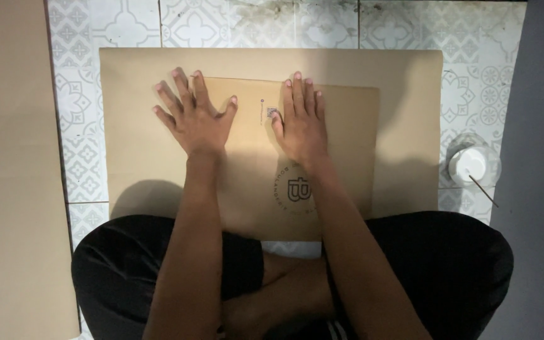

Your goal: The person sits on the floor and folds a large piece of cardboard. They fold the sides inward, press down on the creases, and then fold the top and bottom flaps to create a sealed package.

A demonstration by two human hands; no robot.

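Observation:
A folded piece of brown paper (347,151) with a round dark printed mark lies on a larger brown paper sheet (410,94) spread over a patterned tile floor. My left hand (194,116) lies flat with fingers spread on the folded piece's upper left corner. My right hand (300,119) presses flat on it a little to the right, fingers together. Neither hand grips anything. My crossed legs in black shorts are at the bottom.
A clear bottle with a white cap (470,165) stands on the tiles at the right, a thin stick (484,191) beside it. Another large brown sheet (14,176) covers the floor at the left. A grey surface (543,157) borders the right side.

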